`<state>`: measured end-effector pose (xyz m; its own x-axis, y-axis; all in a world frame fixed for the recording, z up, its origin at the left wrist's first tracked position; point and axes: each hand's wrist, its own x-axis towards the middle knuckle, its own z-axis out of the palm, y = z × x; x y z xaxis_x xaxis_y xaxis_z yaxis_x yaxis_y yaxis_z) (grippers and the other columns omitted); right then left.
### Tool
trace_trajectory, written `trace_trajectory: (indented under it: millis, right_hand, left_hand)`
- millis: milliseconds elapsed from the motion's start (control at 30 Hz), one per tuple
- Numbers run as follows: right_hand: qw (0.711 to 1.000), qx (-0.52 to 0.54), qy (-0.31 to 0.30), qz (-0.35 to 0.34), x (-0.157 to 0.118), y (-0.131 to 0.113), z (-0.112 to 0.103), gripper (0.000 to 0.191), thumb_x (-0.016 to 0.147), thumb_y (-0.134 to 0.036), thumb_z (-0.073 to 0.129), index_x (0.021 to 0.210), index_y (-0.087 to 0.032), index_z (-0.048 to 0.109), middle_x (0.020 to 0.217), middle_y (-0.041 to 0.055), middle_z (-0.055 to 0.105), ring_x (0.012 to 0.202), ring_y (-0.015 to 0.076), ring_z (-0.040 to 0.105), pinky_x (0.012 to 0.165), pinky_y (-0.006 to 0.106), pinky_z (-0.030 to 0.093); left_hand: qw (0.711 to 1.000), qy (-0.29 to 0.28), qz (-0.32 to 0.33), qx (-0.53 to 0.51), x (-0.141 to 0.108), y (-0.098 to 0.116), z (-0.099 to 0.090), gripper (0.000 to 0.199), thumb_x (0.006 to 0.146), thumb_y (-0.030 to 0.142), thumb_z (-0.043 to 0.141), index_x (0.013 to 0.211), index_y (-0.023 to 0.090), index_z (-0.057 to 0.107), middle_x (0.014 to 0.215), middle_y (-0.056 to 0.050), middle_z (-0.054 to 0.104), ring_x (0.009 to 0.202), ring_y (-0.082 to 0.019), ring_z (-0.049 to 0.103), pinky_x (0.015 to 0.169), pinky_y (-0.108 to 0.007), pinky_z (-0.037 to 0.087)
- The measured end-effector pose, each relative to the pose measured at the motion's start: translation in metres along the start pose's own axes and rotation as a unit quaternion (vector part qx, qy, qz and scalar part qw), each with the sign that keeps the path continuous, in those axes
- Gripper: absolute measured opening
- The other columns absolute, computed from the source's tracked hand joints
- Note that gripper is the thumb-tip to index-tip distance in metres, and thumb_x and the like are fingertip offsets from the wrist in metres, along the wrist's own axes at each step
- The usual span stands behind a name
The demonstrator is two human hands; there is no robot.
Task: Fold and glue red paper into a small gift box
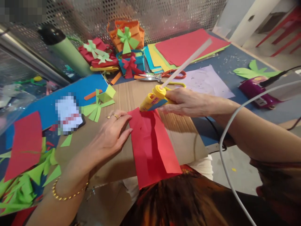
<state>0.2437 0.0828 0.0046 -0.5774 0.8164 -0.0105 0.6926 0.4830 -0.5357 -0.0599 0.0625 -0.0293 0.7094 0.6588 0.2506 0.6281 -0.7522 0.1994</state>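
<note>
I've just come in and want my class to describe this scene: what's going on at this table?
A person's right hand grips a yellow glue gun, its nose at the far end of a folded red paper. Their left hand has its fingertips at that paper's left edge. The paper lies partly over brown cardboard. Beyond it are scissors and an orange paper bag with a green bow.
</note>
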Motion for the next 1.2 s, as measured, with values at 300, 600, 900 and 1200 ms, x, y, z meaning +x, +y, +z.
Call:
trace_trajectory:
  millis: [300,600,900,1200]
  right_hand:
    - [0.999,-0.028,-0.022,0.035,-0.002,-0.009,-0.005,0.025,0.1,-0.04,0.055,0.085,-0.019,0.058,0.076,0.0011,0.053,0.067,0.0149,0.043,0.066,0.032,0.033]
    - [0.998,-0.016,-0.007,0.059,0.002,-0.008,-0.003,0.02,0.098,-0.038,0.057,0.091,-0.02,0.056,0.084,0.0031,0.057,0.075,0.0176,0.05,0.071,0.033,0.038]
    - [0.998,-0.008,-0.009,0.054,-0.003,-0.012,-0.006,0.024,0.098,-0.039,0.06,0.082,-0.021,0.059,0.074,0.0019,0.055,0.069,0.0165,0.047,0.068,0.034,0.035]
    - [0.997,-0.034,0.006,0.062,-0.004,-0.013,-0.007,0.023,0.101,-0.037,0.058,0.087,-0.018,0.061,0.08,0.0021,0.06,0.072,0.0147,0.05,0.069,0.034,0.038]
  left_hand:
    - [1.0,0.0,0.017,0.012,0.003,0.0,-0.003,0.027,0.105,0.027,0.048,0.121,0.011,0.063,0.118,-0.015,0.066,0.108,-0.027,0.066,0.093,-0.042,0.058]
    - [1.0,-0.006,0.005,0.027,0.001,-0.001,-0.003,0.031,0.106,0.032,0.045,0.123,0.012,0.062,0.121,-0.015,0.066,0.112,-0.028,0.066,0.095,-0.045,0.058]
    - [1.0,-0.015,-0.005,0.015,0.002,0.0,-0.005,0.029,0.105,0.032,0.046,0.123,0.015,0.062,0.121,-0.014,0.066,0.11,-0.028,0.065,0.096,-0.044,0.057]
    - [0.999,-0.027,-0.005,0.027,0.002,-0.002,-0.01,0.031,0.106,0.033,0.044,0.125,0.015,0.061,0.123,-0.015,0.066,0.114,-0.03,0.065,0.097,-0.044,0.057]
